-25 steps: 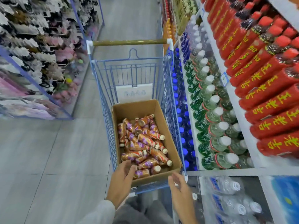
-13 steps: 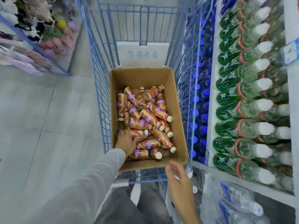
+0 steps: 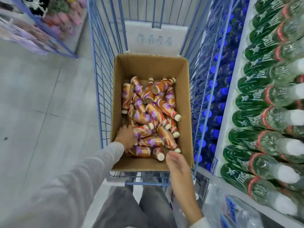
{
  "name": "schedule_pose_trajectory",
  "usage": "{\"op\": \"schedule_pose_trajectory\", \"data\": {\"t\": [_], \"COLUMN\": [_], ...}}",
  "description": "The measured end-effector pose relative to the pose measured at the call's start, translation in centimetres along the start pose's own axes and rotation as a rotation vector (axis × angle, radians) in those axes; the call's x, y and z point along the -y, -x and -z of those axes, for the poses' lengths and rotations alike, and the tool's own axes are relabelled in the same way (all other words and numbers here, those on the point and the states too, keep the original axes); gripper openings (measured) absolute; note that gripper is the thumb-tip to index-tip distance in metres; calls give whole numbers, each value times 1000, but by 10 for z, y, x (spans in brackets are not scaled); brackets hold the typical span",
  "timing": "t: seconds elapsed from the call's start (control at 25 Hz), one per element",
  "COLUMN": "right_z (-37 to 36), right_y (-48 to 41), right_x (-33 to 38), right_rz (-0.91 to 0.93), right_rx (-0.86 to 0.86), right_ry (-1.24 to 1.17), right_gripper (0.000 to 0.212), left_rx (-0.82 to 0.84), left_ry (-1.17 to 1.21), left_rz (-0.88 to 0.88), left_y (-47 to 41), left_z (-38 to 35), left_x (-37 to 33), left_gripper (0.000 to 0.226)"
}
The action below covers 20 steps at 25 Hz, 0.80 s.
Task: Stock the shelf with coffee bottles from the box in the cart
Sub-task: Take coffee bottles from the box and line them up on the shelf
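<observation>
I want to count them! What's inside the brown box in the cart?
The cardboard box holds a jumbled pile of coffee bottles, orange and purple with cream caps. The left hand is on them. Any bottles beneath the pile are hidden, so no exact count.

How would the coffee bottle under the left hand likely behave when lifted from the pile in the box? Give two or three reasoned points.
The coffee bottle is round and lies on its side, so it would probably roll if released. Its glossy wrap may be slippery in the left hand. It rests against neighbouring bottles in the box, so lifting it may shift them.
</observation>
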State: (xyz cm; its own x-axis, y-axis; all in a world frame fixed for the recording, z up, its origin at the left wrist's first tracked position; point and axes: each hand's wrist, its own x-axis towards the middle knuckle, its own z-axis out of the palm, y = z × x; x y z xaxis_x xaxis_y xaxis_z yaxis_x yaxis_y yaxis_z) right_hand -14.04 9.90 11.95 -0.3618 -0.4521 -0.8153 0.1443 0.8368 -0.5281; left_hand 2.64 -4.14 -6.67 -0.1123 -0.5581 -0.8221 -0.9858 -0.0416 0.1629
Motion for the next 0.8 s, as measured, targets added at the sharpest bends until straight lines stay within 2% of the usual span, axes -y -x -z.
{"op": "schedule_pose_trajectory", "data": {"t": [0.16, 0.28, 0.36, 0.44, 0.56, 0.6, 0.72, 0.8], "right_z": [4, -5, -20, -44, -85, -98, -128, -143], "right_y": [-15, -42, -74, -111, -160, -175, -211, -217], "right_x": [15, 28, 31, 35, 51, 53, 38, 37], "right_rz": [39, 26, -44, -161, -415, -483, -248, -248], "right_rx": [47, 60, 104, 157, 244, 217, 161, 180], "right_ry": [71, 102, 84, -4, -276, -319, 55, 182], "right_gripper": [20, 19, 18, 28, 63, 76, 98, 97], "left_rx": [-1, -103, -199, -253, -275, -280, -276, -263], "left_ry": [667, 957, 1047, 1120, 1168, 1169, 1170, 1174], "left_rz": [18, 57, 95, 135, 156, 160, 196, 195], "left_y": [82, 143, 167, 181, 187, 187, 183, 182], "left_z": [29, 53, 64, 72, 77, 75, 66, 60], "left_x": [-2, -8, -11, -11, -3, 1, 13, 18], "left_gripper": [63, 56, 56, 56, 65, 66, 66, 57]}}
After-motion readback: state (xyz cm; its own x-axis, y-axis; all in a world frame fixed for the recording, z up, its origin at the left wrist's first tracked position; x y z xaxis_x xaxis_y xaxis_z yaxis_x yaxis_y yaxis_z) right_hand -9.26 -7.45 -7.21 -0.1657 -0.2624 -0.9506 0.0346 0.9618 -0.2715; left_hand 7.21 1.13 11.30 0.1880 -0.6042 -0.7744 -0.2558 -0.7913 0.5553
